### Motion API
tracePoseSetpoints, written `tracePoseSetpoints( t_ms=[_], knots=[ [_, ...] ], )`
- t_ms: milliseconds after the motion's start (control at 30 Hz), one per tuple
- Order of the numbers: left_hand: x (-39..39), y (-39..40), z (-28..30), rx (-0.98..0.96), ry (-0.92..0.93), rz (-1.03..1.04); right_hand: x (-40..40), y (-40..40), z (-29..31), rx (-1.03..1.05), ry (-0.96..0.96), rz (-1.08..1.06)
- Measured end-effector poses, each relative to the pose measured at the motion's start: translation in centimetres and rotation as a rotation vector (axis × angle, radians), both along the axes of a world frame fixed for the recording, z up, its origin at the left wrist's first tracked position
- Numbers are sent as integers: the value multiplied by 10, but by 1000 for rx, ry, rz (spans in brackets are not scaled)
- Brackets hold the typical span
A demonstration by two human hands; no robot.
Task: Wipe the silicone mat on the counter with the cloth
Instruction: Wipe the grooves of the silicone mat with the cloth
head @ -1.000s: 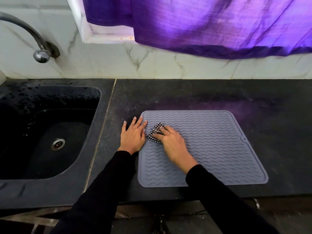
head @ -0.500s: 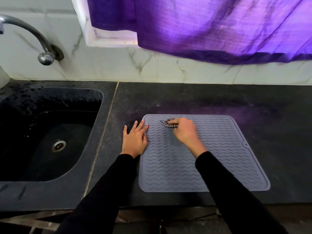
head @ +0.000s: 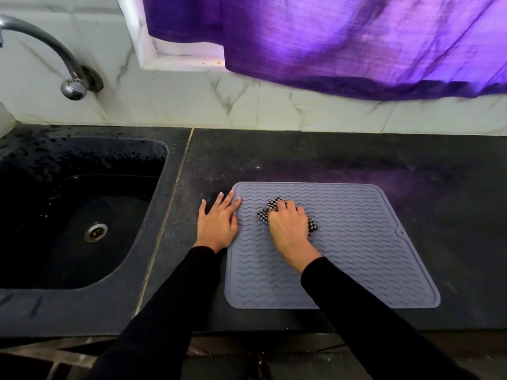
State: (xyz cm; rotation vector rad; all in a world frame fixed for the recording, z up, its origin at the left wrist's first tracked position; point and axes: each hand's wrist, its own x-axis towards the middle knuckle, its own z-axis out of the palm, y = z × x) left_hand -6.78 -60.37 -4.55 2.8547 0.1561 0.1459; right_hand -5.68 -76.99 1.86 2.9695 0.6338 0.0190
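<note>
Bunching the checkered cloth point(head: 288, 216) under curled fingers, the right hand point(head: 289, 229) pressed it onto the upper-left part of the grey silicone mat point(head: 356, 242), which lay flat on the dark table point(head: 452, 215) just right of the sink point(head: 82, 215). The left hand point(head: 218, 222) lay flat and released, fingers straight, pinning the mat's left edge, partly on the table. The cloth looked soft and light, best held wadded in the palm as it was. The mat seemed thin, floppy and likely to slide or ripple under a hard rub, so holding its edge down appeared sensible; its wavy ridges might catch the cloth.
</note>
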Motion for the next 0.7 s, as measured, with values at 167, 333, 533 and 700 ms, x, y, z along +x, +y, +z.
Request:
tracePoseSetpoints(
  t_ms=[167,333,533,700],
  knots=[
    [-1,-3,0,-14,-11,-8,12,-24,12,-33,47,-128],
    [-2,-3,0,-42,-61,-5,47,-32,47,348,207,-477],
    [0,-2,-1,-29,-83,8,23,13,2,355,101,5],
    [1,1,-1,-19,-39,9,30,-11,-19,221,58,54]
  ],
)
